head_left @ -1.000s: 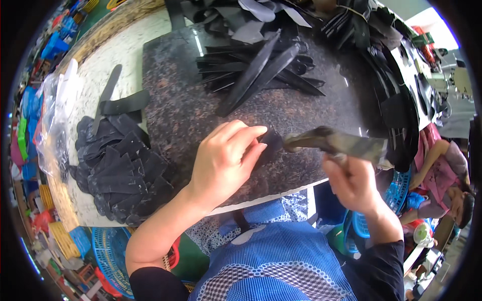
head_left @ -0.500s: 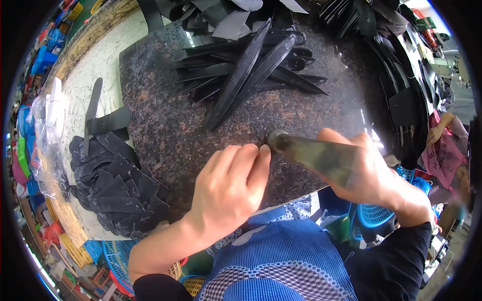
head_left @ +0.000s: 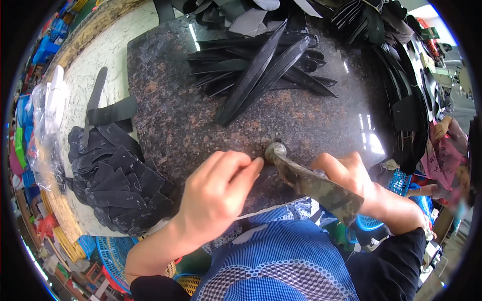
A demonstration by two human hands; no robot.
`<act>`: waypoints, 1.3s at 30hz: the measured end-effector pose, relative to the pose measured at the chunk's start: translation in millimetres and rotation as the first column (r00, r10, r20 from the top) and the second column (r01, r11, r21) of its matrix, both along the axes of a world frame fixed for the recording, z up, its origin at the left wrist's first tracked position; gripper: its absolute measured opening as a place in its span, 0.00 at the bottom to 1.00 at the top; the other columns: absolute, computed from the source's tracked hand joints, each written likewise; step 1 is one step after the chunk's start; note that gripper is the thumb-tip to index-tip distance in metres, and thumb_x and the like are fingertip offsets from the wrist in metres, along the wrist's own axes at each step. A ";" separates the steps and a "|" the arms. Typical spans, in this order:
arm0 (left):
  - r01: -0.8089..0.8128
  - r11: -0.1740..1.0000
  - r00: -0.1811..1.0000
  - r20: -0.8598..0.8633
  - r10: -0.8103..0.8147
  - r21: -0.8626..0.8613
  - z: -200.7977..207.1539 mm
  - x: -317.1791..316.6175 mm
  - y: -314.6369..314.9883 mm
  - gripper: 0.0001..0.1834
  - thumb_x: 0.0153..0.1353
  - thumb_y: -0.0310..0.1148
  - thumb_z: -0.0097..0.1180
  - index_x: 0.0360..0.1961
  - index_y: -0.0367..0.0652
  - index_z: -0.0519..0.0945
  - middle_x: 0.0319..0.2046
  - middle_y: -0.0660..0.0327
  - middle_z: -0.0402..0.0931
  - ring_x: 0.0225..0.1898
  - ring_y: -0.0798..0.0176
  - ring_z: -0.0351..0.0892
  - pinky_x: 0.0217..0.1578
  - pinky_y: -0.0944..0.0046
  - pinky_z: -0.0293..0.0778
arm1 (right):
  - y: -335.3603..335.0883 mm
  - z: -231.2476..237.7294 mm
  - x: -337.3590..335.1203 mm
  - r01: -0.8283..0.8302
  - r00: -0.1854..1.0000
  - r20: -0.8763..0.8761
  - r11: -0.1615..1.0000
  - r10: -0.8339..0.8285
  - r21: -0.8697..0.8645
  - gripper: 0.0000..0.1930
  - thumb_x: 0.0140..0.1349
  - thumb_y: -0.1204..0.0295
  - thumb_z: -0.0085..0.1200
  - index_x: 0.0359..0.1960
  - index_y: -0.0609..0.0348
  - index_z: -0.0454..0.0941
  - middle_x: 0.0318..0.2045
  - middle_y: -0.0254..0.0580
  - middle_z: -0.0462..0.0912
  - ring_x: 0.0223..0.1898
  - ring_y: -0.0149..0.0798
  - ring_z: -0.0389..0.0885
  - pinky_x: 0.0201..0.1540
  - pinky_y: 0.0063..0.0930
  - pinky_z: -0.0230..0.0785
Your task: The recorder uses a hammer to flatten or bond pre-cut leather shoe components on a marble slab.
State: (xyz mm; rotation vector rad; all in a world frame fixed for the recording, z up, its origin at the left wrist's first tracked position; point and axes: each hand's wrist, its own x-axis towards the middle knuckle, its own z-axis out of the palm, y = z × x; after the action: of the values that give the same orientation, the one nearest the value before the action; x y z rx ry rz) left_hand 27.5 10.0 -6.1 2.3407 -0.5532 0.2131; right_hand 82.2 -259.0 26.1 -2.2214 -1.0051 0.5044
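Note:
My right hand (head_left: 346,175) is closed around the handle of a shoemaker's hammer, which it mostly hides. The worn metal hammer head (head_left: 314,184) has a round face and a broad, flared other end angled toward the apron. That round face is down at the dark speckled stone slab (head_left: 175,110), right beside the fingertips of my left hand (head_left: 213,185). The left fingers are pinched together low over the slab; whatever lies between them is hidden. Beyond the hands, long folded black strips (head_left: 261,72) lie crossed in a pile.
At the left is a heap of black cut pieces (head_left: 125,185), with clear plastic wrap (head_left: 42,145) past it. Black and grey pieces (head_left: 248,22) lie along the far edge, and more black strips (head_left: 404,110) at the right. Baskets (head_left: 113,256) stand below; another person's arm (head_left: 442,128) shows far right.
The hammer's flared end has swung toward the apron and is less blurred. My left fingers have curled in tighter. The whole view has shifted slightly.

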 end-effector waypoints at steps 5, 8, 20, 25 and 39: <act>0.020 0.997 0.998 -0.060 -0.024 -0.069 -1.9 -3.8 11.3 0.17 0.47 0.15 0.70 0.41 0.35 0.88 0.30 0.60 0.78 0.30 0.59 0.80 0.28 0.62 0.77 | 4.3 -4.8 1.5 0.248 0.959 -0.148 0.968 -0.242 0.024 0.11 0.65 0.73 0.63 0.46 0.59 0.76 0.30 0.49 0.84 0.24 0.43 0.88 0.25 0.32 0.79; 0.019 0.998 1.000 -0.004 -0.020 -0.065 -5.4 -4.6 10.6 0.17 0.47 0.15 0.70 0.41 0.34 0.88 0.30 0.60 0.77 0.30 0.59 0.80 0.28 0.62 0.77 | 7.7 1.7 0.1 -0.059 0.997 0.041 0.998 0.058 0.018 0.12 0.62 0.72 0.64 0.44 0.61 0.76 0.22 0.42 0.81 0.22 0.44 0.87 0.22 0.36 0.77; -0.024 0.992 0.989 -0.150 0.005 -0.127 1.6 -2.1 11.8 0.15 0.51 0.18 0.70 0.42 0.35 0.87 0.35 0.57 0.78 0.34 0.56 0.82 0.35 0.59 0.79 | 17.9 -1.1 6.6 0.180 0.977 0.092 0.977 -0.191 0.111 0.08 0.66 0.76 0.59 0.46 0.60 0.77 0.21 0.43 0.75 0.19 0.39 0.79 0.21 0.37 0.70; -0.039 0.997 0.997 0.065 0.034 0.072 -1.1 -15.8 0.3 0.18 0.50 0.16 0.66 0.46 0.32 0.85 0.37 0.56 0.76 0.34 0.56 0.78 0.31 0.61 0.78 | 14.6 -9.1 3.9 0.110 0.994 0.012 0.994 -0.110 0.020 0.14 0.61 0.73 0.65 0.44 0.59 0.74 0.23 0.45 0.82 0.21 0.43 0.86 0.22 0.38 0.74; -0.115 0.993 0.993 0.002 0.115 0.012 -3.3 -39.0 10.3 0.19 0.49 0.16 0.69 0.46 0.35 0.86 0.36 0.60 0.76 0.30 0.60 0.75 0.29 0.63 0.76 | 24.0 -2.0 0.6 -0.093 0.996 0.009 0.994 0.093 -0.061 0.17 0.59 0.71 0.66 0.45 0.60 0.74 0.24 0.44 0.83 0.23 0.50 0.86 0.25 0.38 0.78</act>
State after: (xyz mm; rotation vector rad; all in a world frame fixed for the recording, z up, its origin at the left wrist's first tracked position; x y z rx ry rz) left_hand -11.6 20.3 -9.3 2.3863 -0.4220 0.2653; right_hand 82.8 -235.0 24.0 -2.2409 -1.1174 0.5707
